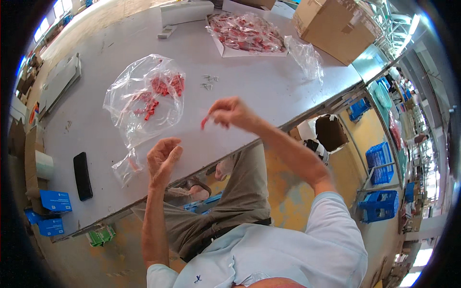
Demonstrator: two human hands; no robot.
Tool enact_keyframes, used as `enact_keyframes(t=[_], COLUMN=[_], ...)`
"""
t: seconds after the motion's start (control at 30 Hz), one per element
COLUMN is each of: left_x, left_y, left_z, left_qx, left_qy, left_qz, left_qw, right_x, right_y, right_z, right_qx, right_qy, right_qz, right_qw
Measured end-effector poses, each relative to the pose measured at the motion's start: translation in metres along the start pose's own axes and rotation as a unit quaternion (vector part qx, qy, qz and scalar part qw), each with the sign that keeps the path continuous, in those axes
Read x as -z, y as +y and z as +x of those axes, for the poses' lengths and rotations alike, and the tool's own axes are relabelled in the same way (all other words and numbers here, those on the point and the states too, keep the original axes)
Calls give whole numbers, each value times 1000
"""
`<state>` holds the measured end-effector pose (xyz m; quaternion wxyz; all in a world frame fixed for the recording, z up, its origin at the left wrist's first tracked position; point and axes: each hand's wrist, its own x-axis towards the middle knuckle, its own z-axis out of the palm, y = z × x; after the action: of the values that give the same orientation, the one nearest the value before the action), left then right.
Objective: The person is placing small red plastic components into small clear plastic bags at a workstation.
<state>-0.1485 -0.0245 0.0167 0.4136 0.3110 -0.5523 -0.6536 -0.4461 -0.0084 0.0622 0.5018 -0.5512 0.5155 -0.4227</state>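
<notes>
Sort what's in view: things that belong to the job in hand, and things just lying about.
Likely in the job:
red piece in the right hand
red pieces in the clear bag
small metal pieces

Probably just lying about:
black phone
blue boxes
large cardboard box

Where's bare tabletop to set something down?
Bare: between the black phone and the clear bag of red pieces; also between the small metal pieces and the loose plastic. Crowded: the far side, with the white tray and carton.

left grip (163,161) half-curled, thumb apart | right grip (230,115) blurred, apparently pinched
</notes>
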Motion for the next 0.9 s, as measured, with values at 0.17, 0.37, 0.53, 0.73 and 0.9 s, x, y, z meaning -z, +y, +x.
enact_keyframes(t=[0.17,0.37,0.53,0.73,0.9], left_x=[1,-3,3,-14,12], left_y=[-3,-1,-1,12,-2], left_z=[1,0,-9,-15,-63], left_qx=[-3,-18,-61,-220,-254], left_qy=[-18,-8,24,54,103], left_qz=[65,77,137,246,265], left_qw=[998,997,988,942,924], right_x=[118,147,20,-8,-23], right_y=[-51,-5,-24,-147,-208], right_z=[71,79,20,-175,-192], right_qx=[104,-32,94,533,726], right_qy=[262,284,214,97,53], right_qz=[62,-50,54,254,28], right_qw=[957,957,971,801,686])
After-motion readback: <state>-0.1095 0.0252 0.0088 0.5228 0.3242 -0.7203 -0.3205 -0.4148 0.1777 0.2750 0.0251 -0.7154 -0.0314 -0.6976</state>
